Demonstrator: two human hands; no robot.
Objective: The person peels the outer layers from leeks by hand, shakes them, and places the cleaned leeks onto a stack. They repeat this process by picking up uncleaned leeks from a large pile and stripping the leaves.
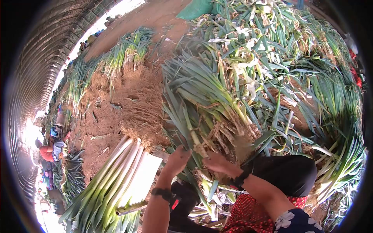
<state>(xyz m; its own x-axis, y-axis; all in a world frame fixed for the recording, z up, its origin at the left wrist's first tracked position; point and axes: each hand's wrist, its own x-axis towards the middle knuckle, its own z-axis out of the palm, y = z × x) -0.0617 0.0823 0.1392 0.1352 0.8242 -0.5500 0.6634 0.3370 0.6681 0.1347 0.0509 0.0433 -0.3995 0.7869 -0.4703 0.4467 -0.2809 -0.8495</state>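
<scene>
My left hand [178, 160] is closed in front of my knees, beside a dark green leaf; what its fingers grip is hidden. Just to its right, my right hand [218, 162] pinches the dirty root end of a green onion [194, 138], whose leaves point up and away. Against that stalk lies a pile of unpeeled green onions [217, 91] with soil and dry skins on their bases. On my left, a bundle of peeled green onions [112, 171] rests on a white board [144, 181], white stems and roots uppermost.
Trimmed roots [142, 105] cover the soil ahead. More green onion heaps [334, 97] spread along the right, and further bunches [130, 48] lie at the back left. A green sack [196, 9] sits at the top. Another person [48, 151] is at the far left.
</scene>
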